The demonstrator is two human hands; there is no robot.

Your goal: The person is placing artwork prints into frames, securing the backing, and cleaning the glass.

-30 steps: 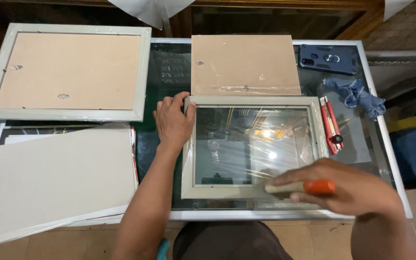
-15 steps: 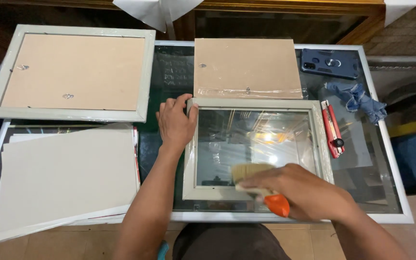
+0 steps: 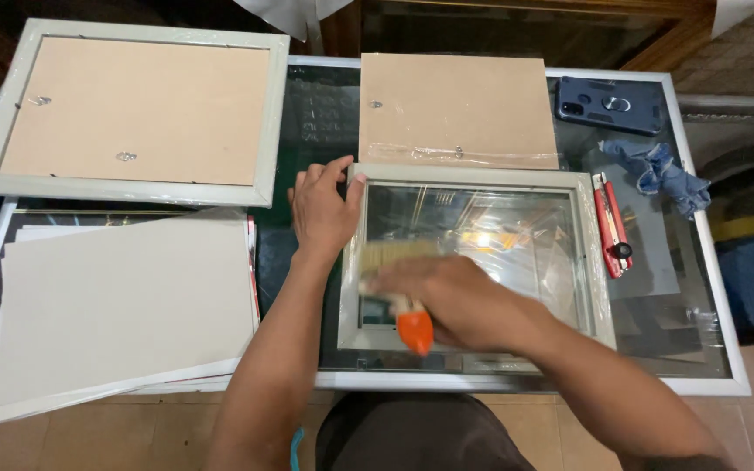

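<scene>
Desk: glass-topped desk [image 3: 709, 349] with a pale metal rim, seen from above; tiled floor at the lower edge.
Frame in hand: small grey picture frame [image 3: 477, 253] lies flat near the middle of the desk, its glass pane shiny with reflections.
Left hand: left hand [image 3: 323, 209] rests flat on the frame's upper left corner, fingers [image 3: 335, 170] loosely spread, thumb on the top rail, pinning it down and gripping nothing.
Right hand: right hand [image 3: 469, 301] is closed around a brush with an orange handle [image 3: 414, 330], bristles on the pane near the left rail; it is blurred, so the exact wrap of the fingers is probably a full fist, but I cannot be sure.
Nearby: board backing [image 3: 457, 109] just above the frame, larger frame [image 3: 133, 112] face down at upper left, stack of pale boards [image 3: 124, 301] at left, red box cutter [image 3: 611, 225] just beside the frame's right rail, blue cloth [image 3: 661, 173] and a phone in a dark case [image 3: 608, 105] at upper right.
Risk, frame sliding: a hard stroke could push the frame into the cutter if the left hand eases off.
Risk, pane: pressing down on the glass may crack or smear it.
Risk, edge: the frame's lower rail lies near the desk's front rim, so a pull toward the body could tip it off.
</scene>
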